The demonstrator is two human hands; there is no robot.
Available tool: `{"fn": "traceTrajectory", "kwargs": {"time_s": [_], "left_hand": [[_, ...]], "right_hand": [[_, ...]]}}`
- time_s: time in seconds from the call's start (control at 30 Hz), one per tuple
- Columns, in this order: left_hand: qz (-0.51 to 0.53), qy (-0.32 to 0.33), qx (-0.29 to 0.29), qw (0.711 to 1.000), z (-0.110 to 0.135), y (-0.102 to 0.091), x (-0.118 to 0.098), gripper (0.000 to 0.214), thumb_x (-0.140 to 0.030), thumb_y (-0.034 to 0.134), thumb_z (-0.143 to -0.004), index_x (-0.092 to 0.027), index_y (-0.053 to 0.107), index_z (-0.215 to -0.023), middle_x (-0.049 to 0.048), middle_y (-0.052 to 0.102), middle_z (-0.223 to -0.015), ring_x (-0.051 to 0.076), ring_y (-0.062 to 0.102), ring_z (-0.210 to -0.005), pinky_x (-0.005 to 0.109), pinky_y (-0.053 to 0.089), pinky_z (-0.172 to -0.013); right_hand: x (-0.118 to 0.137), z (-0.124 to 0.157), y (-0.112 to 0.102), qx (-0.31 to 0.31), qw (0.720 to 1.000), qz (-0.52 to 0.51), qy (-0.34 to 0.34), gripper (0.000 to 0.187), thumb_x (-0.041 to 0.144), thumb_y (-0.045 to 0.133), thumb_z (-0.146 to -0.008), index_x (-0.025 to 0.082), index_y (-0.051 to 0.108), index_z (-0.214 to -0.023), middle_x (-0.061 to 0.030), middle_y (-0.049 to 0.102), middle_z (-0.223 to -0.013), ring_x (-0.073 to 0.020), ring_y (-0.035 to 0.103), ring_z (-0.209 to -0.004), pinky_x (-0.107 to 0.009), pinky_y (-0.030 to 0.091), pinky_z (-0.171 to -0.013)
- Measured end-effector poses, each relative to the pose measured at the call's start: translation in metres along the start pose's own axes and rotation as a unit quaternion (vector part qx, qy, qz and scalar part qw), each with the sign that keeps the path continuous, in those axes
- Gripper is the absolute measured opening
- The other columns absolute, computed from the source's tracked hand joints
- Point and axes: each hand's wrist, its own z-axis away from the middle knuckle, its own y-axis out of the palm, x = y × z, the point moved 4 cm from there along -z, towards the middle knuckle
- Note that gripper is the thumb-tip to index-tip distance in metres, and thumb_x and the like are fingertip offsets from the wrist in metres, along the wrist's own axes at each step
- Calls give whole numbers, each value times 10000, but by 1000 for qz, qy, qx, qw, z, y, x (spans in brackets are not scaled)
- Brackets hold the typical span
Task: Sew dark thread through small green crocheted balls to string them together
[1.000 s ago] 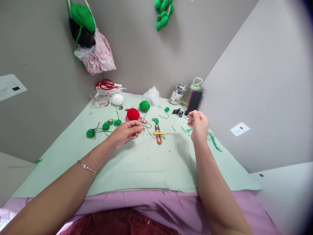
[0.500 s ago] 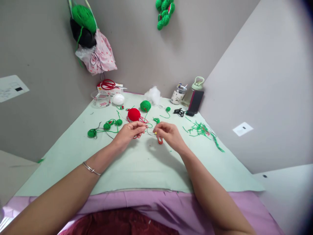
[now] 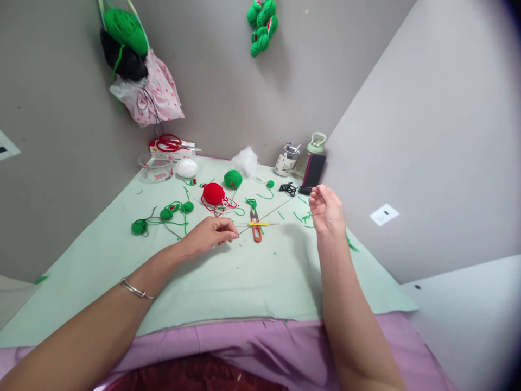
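Left grip [image 3: 209, 234], right grip [image 3: 326, 210]: taut thread [image 3: 268, 212]

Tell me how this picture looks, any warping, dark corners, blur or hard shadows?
Head view: the wide lens bends the walls outward; the far right edge fades to black; light is soft and even, with only a faint shadow on the cloth beside the right hand; the thread pinched between left hand and right hand shows as a bare hairline.

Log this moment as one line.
left hand: pinches thread low over cloth | right hand: raised, holds thread taut | snips: on cloth between hands
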Motion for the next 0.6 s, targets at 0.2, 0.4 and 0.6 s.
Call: {"fn": "traceTrajectory", "kwargs": {"time_s": [0.2,0.4,0.6], "left_hand": [[-25,-1,34,999,3,5,1,185,-341,673,-804,-162,668,-756,-33,540,-634,107,435,-588,237,331,-557],[12,-13,71,997,5,12,-2,185,-338,726,-773,-157,721,-809,-3,658,-725,122,549,-670,240,410,-629],[-2,-28,83,996,6,-2,-5,237,-369,759,-756,-164,789,-869,43,734,-806,173,640,-781,281,469,-748]], "right_hand": [[-2,-2,-1,21,999,-28,33,117,162,741,-853,162,649,-780,20,716,-753,-60,693,-656,-123,562,-556],[-6,-7,-4,82,988,-59,115,189,155,740,-864,165,590,-751,69,609,-606,-18,585,-478,-63,395,-371],[-1,-19,-17,71,992,-39,97,218,193,768,-852,175,580,-744,71,620,-600,-29,598,-478,-72,383,-353]]}}
